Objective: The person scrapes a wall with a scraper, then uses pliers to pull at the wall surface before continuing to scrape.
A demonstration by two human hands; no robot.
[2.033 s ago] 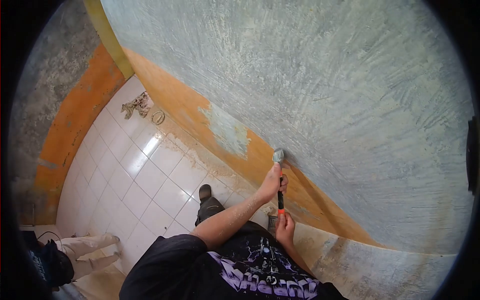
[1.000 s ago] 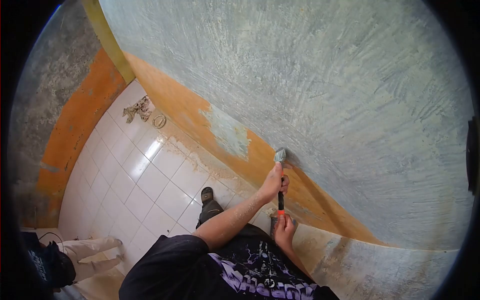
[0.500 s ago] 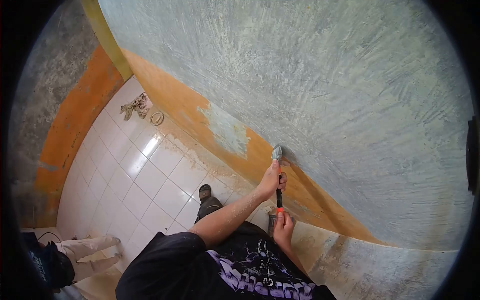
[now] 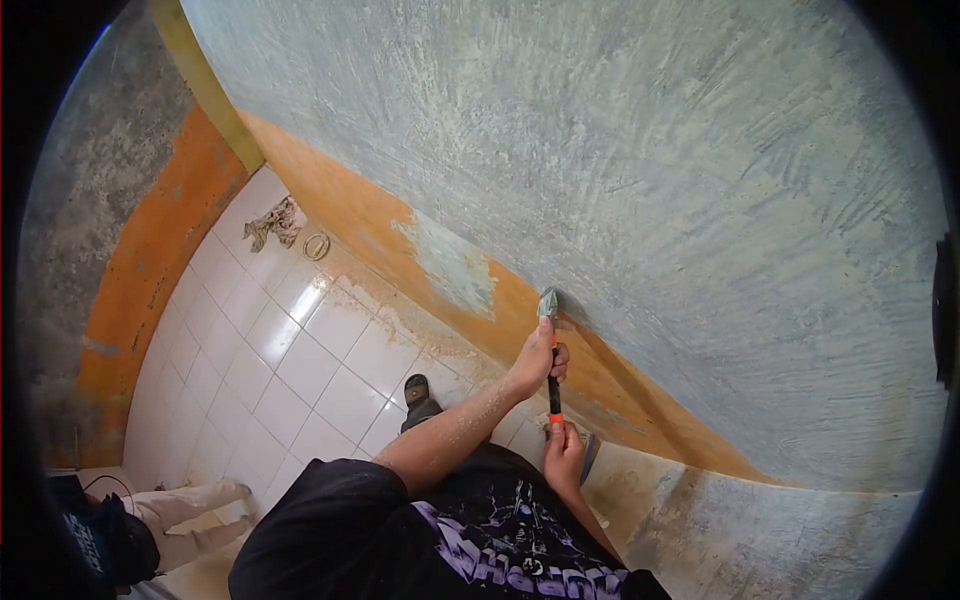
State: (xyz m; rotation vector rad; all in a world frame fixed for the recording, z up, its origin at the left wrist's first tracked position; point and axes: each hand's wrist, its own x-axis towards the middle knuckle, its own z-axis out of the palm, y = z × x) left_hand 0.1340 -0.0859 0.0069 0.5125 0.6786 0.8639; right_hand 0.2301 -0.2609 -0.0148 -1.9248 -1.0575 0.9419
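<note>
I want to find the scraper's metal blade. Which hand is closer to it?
Left. The left hand grips the scraper just below the blade; the right hand holds the handle's bottom end, farther away.

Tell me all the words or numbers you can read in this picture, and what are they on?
Purple print on the person's black T-shirt: lettering seen upside down, too warped to read.
White print on the dark top of the other person in the lower left corner: too small and blurred to read.
Black-and-orange-handled scraper, held in the left hand and right hand: no words show.
Grey-green and orange wall and white floor tiles: no writing.
</note>
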